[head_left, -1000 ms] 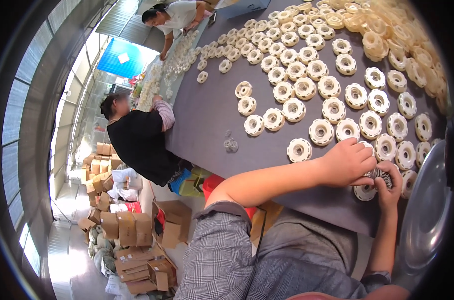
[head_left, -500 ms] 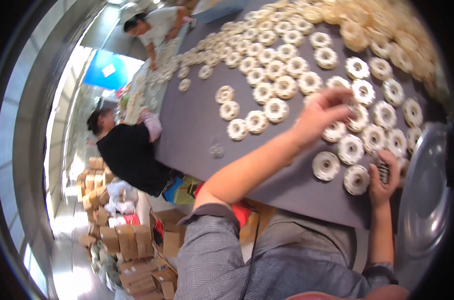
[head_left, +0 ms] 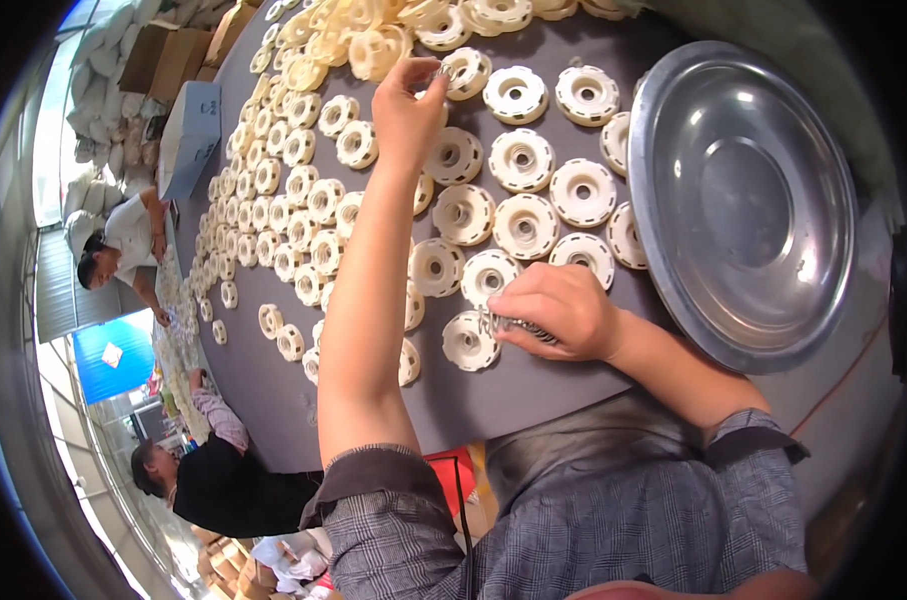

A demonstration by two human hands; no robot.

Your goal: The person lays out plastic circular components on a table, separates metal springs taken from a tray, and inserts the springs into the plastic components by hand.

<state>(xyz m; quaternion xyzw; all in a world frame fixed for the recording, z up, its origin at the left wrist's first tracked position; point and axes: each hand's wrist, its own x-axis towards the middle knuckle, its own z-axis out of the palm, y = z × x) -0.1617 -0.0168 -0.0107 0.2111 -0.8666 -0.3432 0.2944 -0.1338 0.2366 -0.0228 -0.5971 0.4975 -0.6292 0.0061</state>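
Note:
My left hand [head_left: 410, 110] reaches far across the table, thumb and fingertips pinched on what looks like a small metal coil spring [head_left: 443, 70]. It is beside a white notched plastic wheel [head_left: 468, 73] near the far edge. My right hand [head_left: 563, 312] is closed round several metal coil springs [head_left: 525, 329], whose ends show below its fingers. It hovers over the near wheels, beside a white wheel [head_left: 470, 341]. More round wheels with open centres, such as this one [head_left: 521, 160], lie in loose rows between my hands. Coils show inside some centres.
A large shiny metal basin [head_left: 743, 200] stands at the right of the grey table [head_left: 273, 420]. Yellowish rings [head_left: 348, 40] are heaped at the far side, with many wheels at left. A pale blue box [head_left: 190, 140] and two people stand beyond the left edge.
The view has turned, bringing the basin fully into sight. My left hand has gone from wheels mid-table to one farther away. My right hand, still holding springs, has turned palm down.

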